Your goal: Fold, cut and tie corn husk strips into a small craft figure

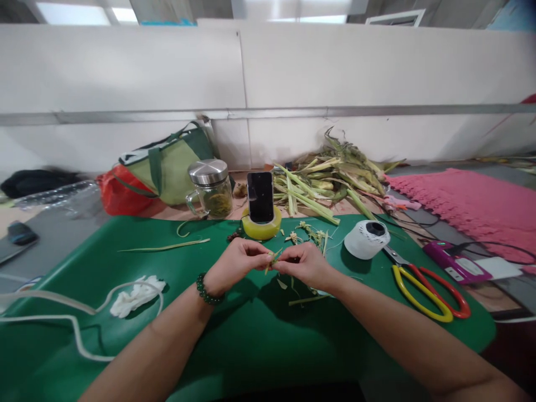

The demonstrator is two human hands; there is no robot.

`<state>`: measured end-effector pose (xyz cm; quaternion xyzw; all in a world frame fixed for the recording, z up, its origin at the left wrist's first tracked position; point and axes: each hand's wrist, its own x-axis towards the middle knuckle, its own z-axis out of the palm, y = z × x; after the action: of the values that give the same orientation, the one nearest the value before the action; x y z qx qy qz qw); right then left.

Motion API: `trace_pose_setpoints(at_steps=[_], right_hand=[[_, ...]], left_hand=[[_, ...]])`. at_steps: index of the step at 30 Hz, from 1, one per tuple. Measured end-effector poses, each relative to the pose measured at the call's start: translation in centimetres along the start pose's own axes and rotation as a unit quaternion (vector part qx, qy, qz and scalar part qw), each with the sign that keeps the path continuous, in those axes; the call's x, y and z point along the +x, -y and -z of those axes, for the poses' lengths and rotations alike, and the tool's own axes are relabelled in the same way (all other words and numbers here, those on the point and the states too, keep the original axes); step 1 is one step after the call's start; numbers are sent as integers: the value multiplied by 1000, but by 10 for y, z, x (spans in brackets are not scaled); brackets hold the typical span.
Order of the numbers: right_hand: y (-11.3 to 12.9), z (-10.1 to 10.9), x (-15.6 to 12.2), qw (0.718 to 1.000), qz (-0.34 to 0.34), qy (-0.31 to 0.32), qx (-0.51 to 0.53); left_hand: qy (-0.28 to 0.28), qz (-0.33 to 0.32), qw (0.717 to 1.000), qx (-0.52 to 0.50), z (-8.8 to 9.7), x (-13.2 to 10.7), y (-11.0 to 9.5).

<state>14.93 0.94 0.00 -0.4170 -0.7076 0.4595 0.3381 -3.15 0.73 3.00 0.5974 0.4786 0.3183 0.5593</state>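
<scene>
Over the middle of the green mat (268,340), my left hand (245,261) and my right hand (305,265) meet fingertip to fingertip. Both pinch a small piece of folded green-yellow plant strip (273,259), whose narrow ends stick out between the fingers. A green bead bracelet (208,290) circles my left wrist. Just behind my right hand lie small woven plant pieces (307,228) and thin offcuts. A loose strip (307,300) rests on the mat below that hand. To its right stands a white spool of thread (367,240).
Scissors (422,285) with red and yellow handles lie at the right. A phone (260,196) leans in a yellow tape roll (262,228). Behind are a lidded glass jar (213,192), a green bag (171,167) and a stalk heap (335,173). Crumpled tissue (138,297) and white cords lie left.
</scene>
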Motion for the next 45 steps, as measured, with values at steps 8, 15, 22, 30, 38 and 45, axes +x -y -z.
trace_pose_setpoints(at_steps=[8,15,22,30,38,45], right_hand=[[8,7,3,1000,-6,30,0],[-3,5,3,998,31,17,-51],[-8,-2,-2,968,135,-43,-207],[0,24,6,979,-110,159,65],[2,35,5,978,-66,199,24],[-1,35,5,977,1,205,-64]], left_hand=[[48,-2,998,-43,5,3,2],[40,-41,998,-13,4,4,5],[43,-12,999,-22,0,7,9],[9,-17,998,-51,9,5,1],[29,-2,1000,9,14,1,-6],[88,39,995,37,15,1,-7]])
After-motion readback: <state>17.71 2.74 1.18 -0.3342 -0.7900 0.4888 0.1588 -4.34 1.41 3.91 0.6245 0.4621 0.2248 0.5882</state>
